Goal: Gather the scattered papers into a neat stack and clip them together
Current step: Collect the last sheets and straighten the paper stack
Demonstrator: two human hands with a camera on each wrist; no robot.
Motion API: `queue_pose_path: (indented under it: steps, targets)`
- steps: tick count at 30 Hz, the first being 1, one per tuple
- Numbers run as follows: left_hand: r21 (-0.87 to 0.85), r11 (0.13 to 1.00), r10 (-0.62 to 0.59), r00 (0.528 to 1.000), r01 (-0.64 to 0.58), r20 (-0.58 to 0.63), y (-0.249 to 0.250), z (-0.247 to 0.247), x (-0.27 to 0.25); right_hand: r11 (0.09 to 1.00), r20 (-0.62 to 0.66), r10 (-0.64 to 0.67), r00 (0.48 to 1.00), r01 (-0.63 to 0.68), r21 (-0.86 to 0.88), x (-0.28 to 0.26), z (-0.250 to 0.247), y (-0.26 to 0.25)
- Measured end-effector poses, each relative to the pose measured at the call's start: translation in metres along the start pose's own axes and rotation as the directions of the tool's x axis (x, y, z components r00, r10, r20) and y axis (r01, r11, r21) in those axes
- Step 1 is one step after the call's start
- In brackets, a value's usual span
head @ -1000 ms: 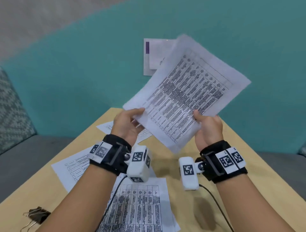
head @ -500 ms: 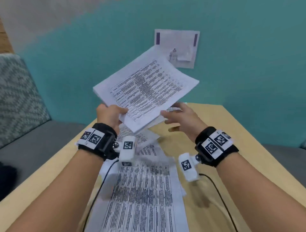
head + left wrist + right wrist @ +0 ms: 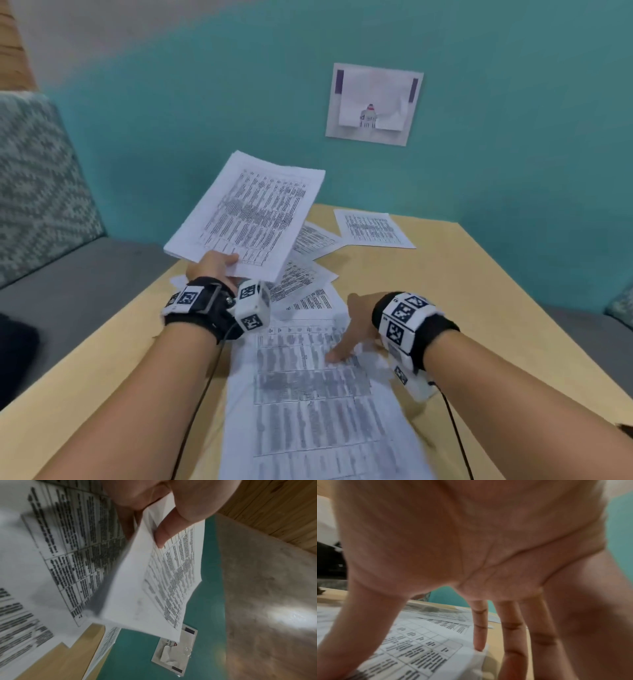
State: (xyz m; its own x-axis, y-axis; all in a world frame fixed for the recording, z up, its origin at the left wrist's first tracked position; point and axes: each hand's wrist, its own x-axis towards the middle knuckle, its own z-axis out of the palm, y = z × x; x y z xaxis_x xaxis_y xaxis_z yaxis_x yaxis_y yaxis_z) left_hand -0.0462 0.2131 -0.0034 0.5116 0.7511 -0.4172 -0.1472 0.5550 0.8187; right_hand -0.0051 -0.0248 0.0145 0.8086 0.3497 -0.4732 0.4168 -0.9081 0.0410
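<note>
My left hand pinches a small stack of printed sheets by its near edge and holds it tilted above the table; the left wrist view shows the thumb on top of the held stack. My right hand reaches down with straight, spread fingers onto the right edge of a large printed sheet lying on the table. Several more printed sheets lie fanned beyond it, and one sheet lies apart at the far edge. No clip is in view.
The light wooden table stands against a teal wall with a taped notice. A grey sofa with a patterned cushion lies to the left. Bare tabletop shows to the right of the papers.
My right hand has let go of the held stack and dropped onto the large sheet on the table. The left hand alone now holds the stack, shifted left.
</note>
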Motion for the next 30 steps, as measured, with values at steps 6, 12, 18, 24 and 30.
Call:
queue_pose_path:
  steps: [6, 12, 18, 24, 30]
  targets:
    - [0.151, 0.988, -0.038, 0.999, 0.039, -0.010, -0.015, 0.000, 0.010, 0.991, 0.015, 0.102, 0.995, -0.103, 0.082, 0.012, -0.014, 0.012]
    - [0.206, 0.977, -0.056, 0.998, 0.050, 0.024, -0.027, 0.002, 0.016, 0.937, -0.069, 0.143, 0.987, -0.113, 0.329, 0.019, -0.007, 0.013]
    - [0.262, 0.959, -0.145, 0.982, 0.111, 0.118, -0.030, 0.000, 0.022, 0.775, -0.130, 0.269, 0.955, -0.134, 0.617, 0.027, -0.012, 0.045]
    - [0.283, 0.952, -0.157, 0.979, 0.115, 0.129, -0.033, 0.002, 0.026, 0.609, -0.097, 0.421, 0.902, -0.202, 0.767, 0.022, -0.017, 0.087]
    - [0.247, 0.965, -0.124, 0.985, 0.092, 0.117, -0.039, 0.007, 0.024, 0.442, 0.094, 0.312, 0.945, -0.232, 0.866, 0.015, -0.012, 0.083]
